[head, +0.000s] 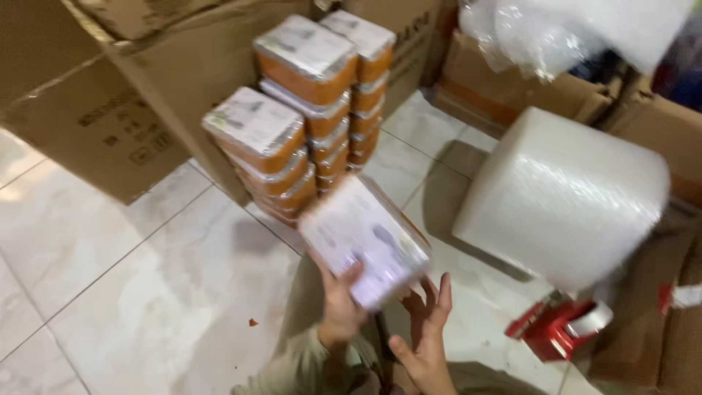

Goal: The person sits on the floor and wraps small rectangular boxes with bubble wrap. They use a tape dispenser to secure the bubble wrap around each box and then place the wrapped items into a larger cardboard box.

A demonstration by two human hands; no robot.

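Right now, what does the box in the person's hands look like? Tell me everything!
The box is flat and square, with an orange body and a pale printed top, sealed in shiny clear wrap. It is blurred and tilted. The left hand grips its near edge from below; the right hand is open beside its corner. Matching boxes are stacked behind it.

Held box (364, 245): glossy clear film over orange card, pale printed paper top. Stacked boxes (307, 117): same shiny wrap. Floor tiles (131, 292): polished, marble-look. Cartons (110, 110): matt brown corrugated cardboard. Bubble wrap roll (563, 194): translucent plastic, dimpled. Tape dispenser (559, 329): glossy red plastic
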